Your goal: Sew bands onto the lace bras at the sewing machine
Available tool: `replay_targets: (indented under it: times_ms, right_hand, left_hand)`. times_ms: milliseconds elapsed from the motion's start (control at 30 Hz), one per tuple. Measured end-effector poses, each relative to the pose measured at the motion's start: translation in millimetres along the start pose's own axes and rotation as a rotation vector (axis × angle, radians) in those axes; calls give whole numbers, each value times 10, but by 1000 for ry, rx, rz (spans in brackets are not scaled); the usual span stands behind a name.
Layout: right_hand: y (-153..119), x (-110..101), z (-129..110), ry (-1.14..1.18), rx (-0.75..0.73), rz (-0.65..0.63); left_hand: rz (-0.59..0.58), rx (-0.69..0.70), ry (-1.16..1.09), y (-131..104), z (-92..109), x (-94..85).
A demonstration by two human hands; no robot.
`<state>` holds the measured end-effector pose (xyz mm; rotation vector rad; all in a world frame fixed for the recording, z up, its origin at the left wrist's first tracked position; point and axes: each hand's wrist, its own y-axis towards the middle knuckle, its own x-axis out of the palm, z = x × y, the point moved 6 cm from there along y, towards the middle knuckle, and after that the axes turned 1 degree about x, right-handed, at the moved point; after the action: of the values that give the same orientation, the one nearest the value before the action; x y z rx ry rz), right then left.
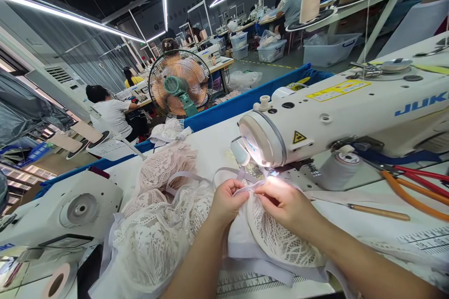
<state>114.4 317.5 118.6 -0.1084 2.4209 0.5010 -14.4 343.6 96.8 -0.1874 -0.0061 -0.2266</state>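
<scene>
A white lace bra (pixel 287 238) lies across the front of the sewing table, one cup between my forearms. My left hand (pixel 229 198) pinches its upper edge, where a pale lilac strap or binding runs. Close by on the right, my right hand (pixel 280 198) also pinches that edge, just in front of the lit needle area of the sewing machine (pixel 315 121). Whether the fabric lies under the presser foot is hidden by my fingers. To the left of my hands spreads more white lace (pixel 150 238), with pinkish lace cups (pixel 168 163) behind it.
Right of my hands lie a wooden-handled awl (pixel 379 211), orange-handled scissors (pixel 403 191) and a grey thread cone (pixel 338 170). A second machine (pixel 80 210) stands at the left. Beyond the blue cloth edge (pixel 245 98) are a large fan (pixel 178 84) and a seated co-worker (pixel 112 112).
</scene>
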Motion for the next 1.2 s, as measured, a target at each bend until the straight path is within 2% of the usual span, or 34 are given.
replay_targets:
  times_ms: [1200]
  right_hand:
    - [1, 2, 17, -15, 3, 1]
  left_hand:
    - [-14, 16, 35, 4, -14, 7]
